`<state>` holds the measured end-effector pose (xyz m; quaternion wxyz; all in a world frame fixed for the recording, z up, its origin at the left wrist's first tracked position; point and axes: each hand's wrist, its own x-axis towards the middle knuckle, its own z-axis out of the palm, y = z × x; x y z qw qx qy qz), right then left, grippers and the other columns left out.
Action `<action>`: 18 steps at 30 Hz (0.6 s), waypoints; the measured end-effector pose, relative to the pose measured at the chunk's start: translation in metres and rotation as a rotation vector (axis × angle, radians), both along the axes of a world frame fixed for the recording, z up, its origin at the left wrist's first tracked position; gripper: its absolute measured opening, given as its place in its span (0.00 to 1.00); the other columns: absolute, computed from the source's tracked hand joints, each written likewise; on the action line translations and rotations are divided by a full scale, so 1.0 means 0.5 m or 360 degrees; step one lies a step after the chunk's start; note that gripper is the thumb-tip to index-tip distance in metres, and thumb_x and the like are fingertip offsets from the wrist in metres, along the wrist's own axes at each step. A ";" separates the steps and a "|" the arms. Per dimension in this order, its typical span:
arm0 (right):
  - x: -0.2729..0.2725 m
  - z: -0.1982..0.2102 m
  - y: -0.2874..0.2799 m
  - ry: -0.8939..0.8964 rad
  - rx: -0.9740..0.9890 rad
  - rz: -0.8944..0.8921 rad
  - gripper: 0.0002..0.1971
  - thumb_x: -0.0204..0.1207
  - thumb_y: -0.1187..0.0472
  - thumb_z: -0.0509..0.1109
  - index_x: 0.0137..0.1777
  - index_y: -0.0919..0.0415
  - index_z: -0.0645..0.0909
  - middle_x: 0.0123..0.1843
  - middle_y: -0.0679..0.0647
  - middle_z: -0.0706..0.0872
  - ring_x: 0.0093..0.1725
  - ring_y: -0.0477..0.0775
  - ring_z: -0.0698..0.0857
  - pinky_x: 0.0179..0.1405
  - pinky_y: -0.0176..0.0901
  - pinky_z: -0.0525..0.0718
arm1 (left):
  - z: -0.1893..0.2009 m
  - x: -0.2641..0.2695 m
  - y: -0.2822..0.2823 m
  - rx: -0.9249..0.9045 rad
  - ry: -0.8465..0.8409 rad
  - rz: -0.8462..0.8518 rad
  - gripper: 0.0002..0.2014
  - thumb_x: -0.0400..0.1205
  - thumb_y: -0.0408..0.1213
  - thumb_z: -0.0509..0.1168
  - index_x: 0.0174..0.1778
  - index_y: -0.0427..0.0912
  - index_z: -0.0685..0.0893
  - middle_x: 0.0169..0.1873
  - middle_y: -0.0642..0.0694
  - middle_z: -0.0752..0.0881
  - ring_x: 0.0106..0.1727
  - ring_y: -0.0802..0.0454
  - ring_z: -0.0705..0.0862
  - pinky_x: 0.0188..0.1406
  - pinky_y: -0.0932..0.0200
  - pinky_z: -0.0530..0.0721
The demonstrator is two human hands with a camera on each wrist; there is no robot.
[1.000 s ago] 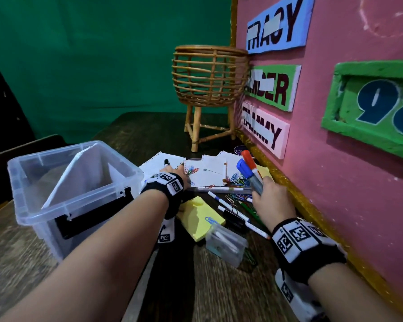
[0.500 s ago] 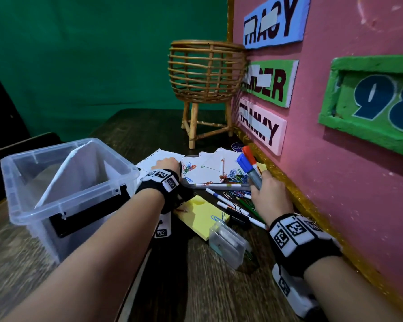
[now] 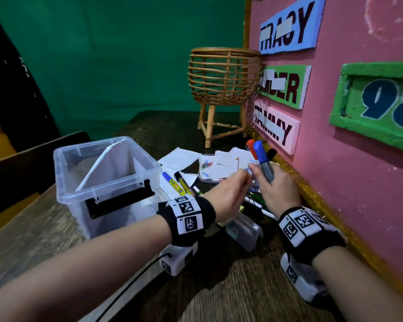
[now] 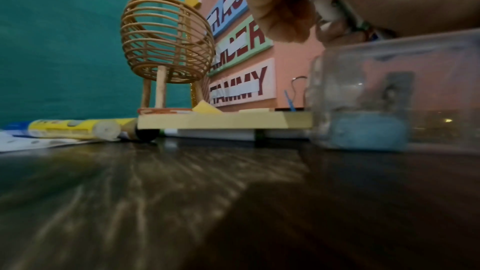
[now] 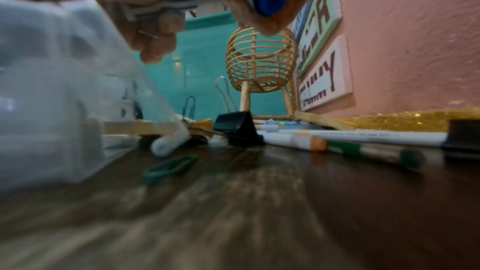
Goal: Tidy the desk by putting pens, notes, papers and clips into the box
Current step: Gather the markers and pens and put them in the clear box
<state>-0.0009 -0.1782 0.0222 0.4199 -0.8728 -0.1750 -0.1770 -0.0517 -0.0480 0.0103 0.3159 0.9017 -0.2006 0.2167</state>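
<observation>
Our right fingers (image 3: 256, 176) curl round a bundle of markers (image 3: 262, 162), smooth grey barrels with glossy blue, red and black caps standing upright by the pink wall (image 3: 358, 159). Our left hand (image 3: 228, 196) has crossed from the papers to meet it, fingertips pinching a thin white pen (image 4: 326, 5). More pens (image 5: 345, 143) lie loose on the dark grained desk (image 3: 219, 287) beneath, beside a yellow note pad (image 4: 223, 122), a black binder clip (image 5: 237, 128) and a small clear case (image 3: 242, 231). The clear plastic box (image 3: 107, 180) stands open on the left, a sheet leaning inside. A rattan basket (image 3: 223, 77) stands behind.
</observation>
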 end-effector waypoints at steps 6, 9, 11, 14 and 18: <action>-0.009 0.003 0.002 0.0047 -0.0087 -0.0095 0.10 0.75 0.51 0.66 0.40 0.58 0.76 0.32 0.56 0.78 0.35 0.60 0.77 0.36 0.41 0.69 | 0.003 -0.005 0.009 0.0529 0.0116 0.0045 0.08 0.78 0.27 0.56 0.51 0.35 0.76 0.49 0.38 0.82 0.48 0.41 0.80 0.47 0.52 0.75; 0.002 -0.003 0.001 0.0113 -0.0179 -0.0204 0.12 0.74 0.52 0.65 0.42 0.62 0.76 0.36 0.58 0.79 0.37 0.60 0.77 0.36 0.42 0.70 | 0.017 0.016 0.034 0.0723 0.0220 0.0621 0.09 0.81 0.32 0.56 0.55 0.39 0.77 0.54 0.40 0.82 0.54 0.41 0.81 0.47 0.52 0.77; 0.009 -0.008 0.004 0.0114 -0.0222 -0.0200 0.13 0.74 0.55 0.66 0.47 0.66 0.76 0.40 0.60 0.78 0.40 0.59 0.77 0.38 0.42 0.69 | 0.016 0.044 0.069 0.0723 0.0472 0.0925 0.12 0.80 0.33 0.59 0.59 0.38 0.75 0.60 0.39 0.79 0.61 0.42 0.79 0.53 0.51 0.78; 0.015 -0.011 0.004 0.0118 -0.0215 -0.0223 0.15 0.76 0.57 0.66 0.54 0.70 0.73 0.45 0.65 0.81 0.40 0.58 0.74 0.39 0.42 0.70 | 0.004 0.086 0.116 0.0748 0.0851 0.1227 0.21 0.78 0.36 0.65 0.67 0.37 0.73 0.64 0.38 0.78 0.67 0.41 0.77 0.61 0.49 0.80; 0.017 -0.015 0.005 0.0163 -0.0200 -0.0262 0.16 0.79 0.55 0.64 0.56 0.69 0.71 0.49 0.67 0.84 0.45 0.65 0.84 0.42 0.52 0.84 | -0.010 0.119 0.158 0.0765 0.1095 0.1410 0.15 0.80 0.38 0.64 0.61 0.36 0.82 0.61 0.39 0.84 0.62 0.42 0.83 0.56 0.54 0.82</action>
